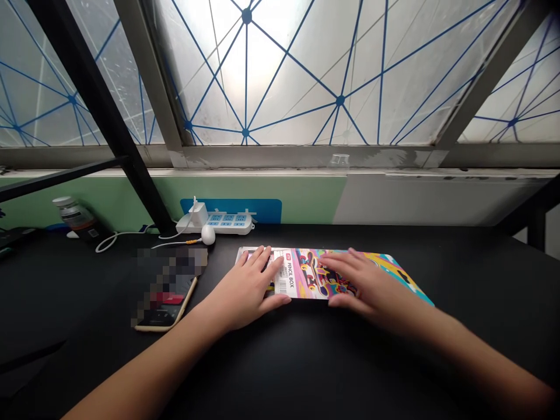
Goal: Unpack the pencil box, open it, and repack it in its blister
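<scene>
A flat, brightly printed pencil box (pixel 307 274) lies on the black table in front of me, its white label reading "PENCIL BOX". Over its left end rests my left hand (pixel 252 284), fingers stretched out and thumb along the near edge. My right hand (pixel 361 284) lies across the right part, also with fingers extended, covering some of the skateboard picture. Neither hand is wrapped around the box. At the right end, a yellow and turquoise printed part (pixel 405 277) reaches out past my right hand; whether it is a separate piece I cannot tell.
Left of my left hand lies a phone (pixel 172 297) with a pale edge, its screen partly blurred. A white power strip (pixel 230 221) with a plugged-in charger and cables stands by the wall. A bottle (pixel 76 217) stands tilted-looking at the back left. Black metal posts flank the table (pixel 280 361).
</scene>
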Demonstrator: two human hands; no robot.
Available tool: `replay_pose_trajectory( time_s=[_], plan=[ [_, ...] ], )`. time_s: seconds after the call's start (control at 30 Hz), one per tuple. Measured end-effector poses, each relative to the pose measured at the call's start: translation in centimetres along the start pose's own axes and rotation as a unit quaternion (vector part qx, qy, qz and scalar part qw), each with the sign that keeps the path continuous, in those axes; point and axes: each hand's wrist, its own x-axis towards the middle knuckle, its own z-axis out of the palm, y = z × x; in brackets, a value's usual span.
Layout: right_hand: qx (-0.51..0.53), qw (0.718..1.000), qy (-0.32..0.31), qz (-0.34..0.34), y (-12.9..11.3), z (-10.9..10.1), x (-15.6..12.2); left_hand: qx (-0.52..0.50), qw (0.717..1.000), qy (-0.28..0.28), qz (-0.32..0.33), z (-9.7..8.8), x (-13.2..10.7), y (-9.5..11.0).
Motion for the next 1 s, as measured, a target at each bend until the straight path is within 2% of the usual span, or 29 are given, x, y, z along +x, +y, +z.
replay_pose_trajectory(
  time_s=[0.1, 0.2, 0.3, 0.4, 0.57, 0.67, 0.77, 0.87, 1.0],
  plan=[
    [-0.022, 0.997, -0.033, -0.066, -2.8, 2.2, 1.1, 0.003, 1.000, 0.011, 0.009, 0.4, 0.1, 0.0],
    [-0.047, 0.994, -0.056, -0.087, -3.6, 3.1, 1.7, 0.014, 1.000, 0.018, 0.014, 0.7, 0.1, 0.0],
    [-0.052, 0.993, -0.077, -0.070, -2.3, 2.5, 1.2, 0.032, 0.999, -0.003, 0.007, 0.6, 0.2, 0.1],
    [-0.031, 0.994, -0.087, -0.049, 0.1, 1.0, -0.1, 0.043, 0.999, -0.018, 0.000, 0.3, 0.2, 0.0],
    [-0.018, 0.997, -0.070, -0.010, 2.8, -0.9, -1.7, 0.030, 0.999, -0.008, -0.009, -0.3, 0.0, -0.8],
    [-0.028, 0.998, -0.059, -0.006, 2.4, -0.4, -1.5, 0.024, 0.999, 0.002, -0.044, -0.3, -0.1, -1.1],
    [-0.032, 0.999, -0.038, -0.015, 1.3, 1.0, -0.9, 0.031, 0.997, 0.025, -0.061, 0.1, 0.0, -0.9],
    [-0.031, 0.999, -0.031, -0.024, 0.4, 2.2, -0.5, 0.016, 0.998, 0.042, -0.048, 0.7, 0.2, -0.6],
    [-0.023, 0.998, -0.064, -0.015, 0.2, 2.5, -0.2, -0.006, 0.999, 0.028, -0.017, 1.1, 0.2, -0.4]
  ],
)
